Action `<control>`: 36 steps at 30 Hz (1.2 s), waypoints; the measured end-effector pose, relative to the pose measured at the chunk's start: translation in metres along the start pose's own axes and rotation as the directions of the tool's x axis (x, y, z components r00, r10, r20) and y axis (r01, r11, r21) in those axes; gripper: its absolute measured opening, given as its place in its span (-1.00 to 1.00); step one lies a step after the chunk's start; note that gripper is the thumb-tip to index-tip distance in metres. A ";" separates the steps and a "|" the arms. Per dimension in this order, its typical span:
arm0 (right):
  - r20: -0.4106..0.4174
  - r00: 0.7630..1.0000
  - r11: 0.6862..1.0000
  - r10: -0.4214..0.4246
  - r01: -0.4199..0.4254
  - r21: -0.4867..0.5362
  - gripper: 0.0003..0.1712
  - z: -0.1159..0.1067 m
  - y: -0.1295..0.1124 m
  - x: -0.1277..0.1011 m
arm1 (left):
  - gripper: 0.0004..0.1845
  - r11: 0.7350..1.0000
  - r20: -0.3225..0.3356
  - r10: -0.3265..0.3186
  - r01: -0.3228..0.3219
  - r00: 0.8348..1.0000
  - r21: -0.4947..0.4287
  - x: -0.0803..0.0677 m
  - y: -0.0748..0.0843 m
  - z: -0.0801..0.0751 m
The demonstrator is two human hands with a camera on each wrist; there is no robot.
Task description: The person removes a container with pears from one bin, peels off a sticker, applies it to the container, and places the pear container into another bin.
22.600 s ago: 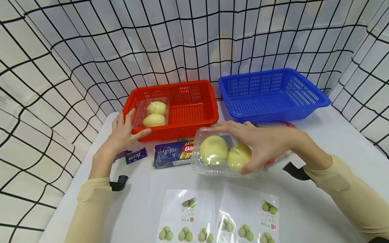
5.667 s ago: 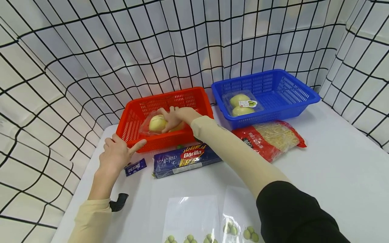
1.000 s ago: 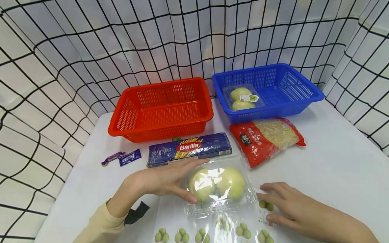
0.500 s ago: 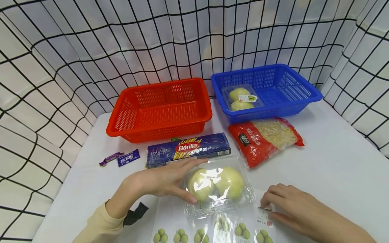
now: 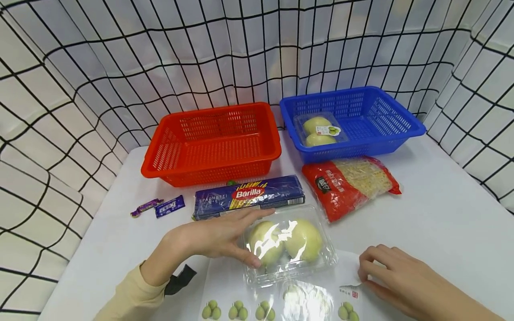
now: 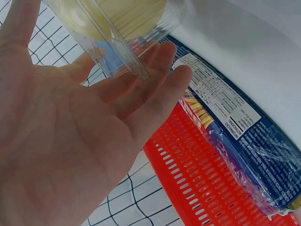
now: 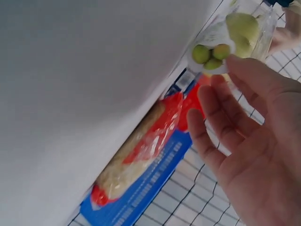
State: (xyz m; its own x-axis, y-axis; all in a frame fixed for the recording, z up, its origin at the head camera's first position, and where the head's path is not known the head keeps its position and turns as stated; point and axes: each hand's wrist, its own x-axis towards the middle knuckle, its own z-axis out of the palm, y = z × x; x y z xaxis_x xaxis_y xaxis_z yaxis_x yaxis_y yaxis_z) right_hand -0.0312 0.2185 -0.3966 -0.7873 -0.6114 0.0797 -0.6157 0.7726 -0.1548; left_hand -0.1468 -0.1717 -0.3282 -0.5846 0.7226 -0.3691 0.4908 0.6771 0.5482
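Observation:
A clear plastic fruit box (image 5: 291, 267) with two pale yellow-green round fruits (image 5: 303, 240) lies on the table, over the upper part of the sticker sheets (image 5: 225, 276). My left hand (image 5: 213, 238) holds the box by its left side, thumb at the front and fingers behind. On the right, my right hand (image 5: 401, 276) pinches a sticker (image 7: 211, 56) between thumb and fingertips. Its printed green fruits show in the right wrist view. In the head view, part of the sticker's print still lies against the sheet while its upper part is lifted and mostly hidden by the fingers.
Behind the box lie a blue spaghetti pack (image 5: 249, 196) and a red noodle bag (image 5: 351, 185). A red basket (image 5: 213, 171) and a blue basket (image 5: 361, 145) stand farther back; the blue one contains a labelled fruit box (image 5: 321, 129). Two wrapped sweets (image 5: 170, 207) lie at left.
Over the last second my right hand closed on the sticker and drew its edge up and right. Earlier, this box was in the red basket; another, now labelled, reached the blue basket.

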 end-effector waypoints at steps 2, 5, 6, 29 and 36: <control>0.015 1.000 1.000 0.015 -0.015 0.007 -0.56 0.000 0.002 -0.007 | 0.13 1.000 -0.003 0.001 -0.001 1.000 0.008 0.000 0.001 0.000; -0.022 1.000 1.000 -0.007 0.007 0.011 -0.61 0.001 0.007 -0.016 | 0.13 1.000 -0.003 0.006 -0.006 1.000 0.001 0.000 0.001 0.000; -0.039 0.999 1.000 -0.016 0.016 0.012 -0.62 0.002 0.009 -0.019 | 0.13 1.000 -0.002 0.007 -0.007 1.000 -0.003 0.000 0.001 0.000; -0.081 0.963 0.932 0.257 -0.224 0.285 -0.58 0.006 0.037 -0.054 | 0.15 1.000 -0.008 -0.007 0.007 1.000 -0.003 0.002 0.001 -0.001; -0.131 0.947 0.929 0.294 -0.250 0.273 -0.48 0.004 0.028 -0.058 | 0.15 1.000 -0.006 -0.017 0.017 1.000 -0.003 0.002 0.003 -0.001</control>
State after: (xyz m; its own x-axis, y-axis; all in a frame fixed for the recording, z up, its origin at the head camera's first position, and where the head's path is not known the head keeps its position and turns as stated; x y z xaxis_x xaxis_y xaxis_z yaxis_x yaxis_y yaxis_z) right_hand -0.0029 0.2751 -0.4096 -0.9306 -0.3294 0.1593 -0.3658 0.8240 -0.4327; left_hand -0.1469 -0.1688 -0.3266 -0.5962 0.7105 -0.3739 0.4789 0.6885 0.5446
